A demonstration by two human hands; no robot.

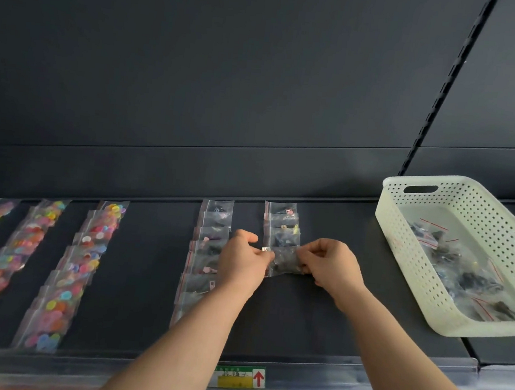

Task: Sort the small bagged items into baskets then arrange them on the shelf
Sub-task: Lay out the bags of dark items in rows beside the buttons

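Nearest you, well to the left of the white basket [416,275], a label with a red arrow [240,377] sits on the front lip of the shelf [316,321]. Farther in, both hands meet left of the basket. Your left hand [242,263] pinches one side edge of a small clear bag of dark pieces [285,261], and your right hand [331,266], on the basket side, pinches the other. Each grip is narrow and closed on the bag, which lies directly between them, equally near to both. It seems to rest low on the shelf at the near end of a short column of bags [281,226]. That column's long axis runs away from you, so the bag probably needs squaring to that line. A longer column [205,253] lies farther from the basket, with the colourful bags [84,256] farthest. More bags wait inside the basket.
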